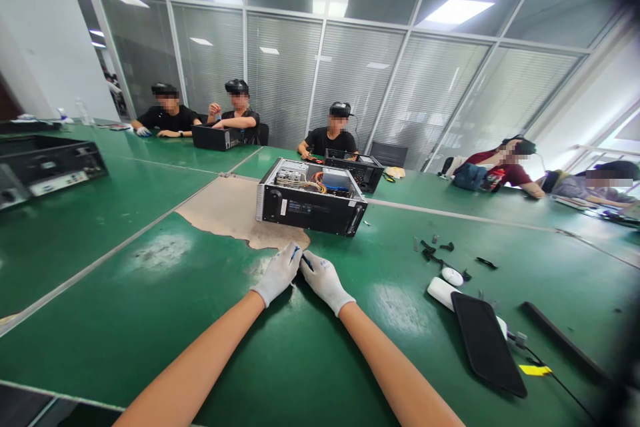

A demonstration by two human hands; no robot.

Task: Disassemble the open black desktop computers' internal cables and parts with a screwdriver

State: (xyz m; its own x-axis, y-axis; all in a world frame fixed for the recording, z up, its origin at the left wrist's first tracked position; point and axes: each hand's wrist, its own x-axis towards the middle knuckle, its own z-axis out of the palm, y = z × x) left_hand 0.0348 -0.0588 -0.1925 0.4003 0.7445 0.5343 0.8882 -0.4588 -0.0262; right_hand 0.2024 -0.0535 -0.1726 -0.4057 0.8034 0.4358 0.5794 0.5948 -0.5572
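Both my hands wear white gloves and rest together on the green table (150,320), just in front of an open black computer case (311,197). My left hand (279,273) and my right hand (324,280) touch at the fingertips around a small blue tool (301,257), which looks like a screwdriver. Which hand carries its weight I cannot tell. The case stands with its lid off, showing cables and a blue part inside.
A patch of worn-off mat (235,210) lies left of the case. To my right lie small black parts (440,250), a white object (453,275), a black phone (487,343) and a black strip (560,340). Another case (45,170) sits far left. Several people work at the far side.
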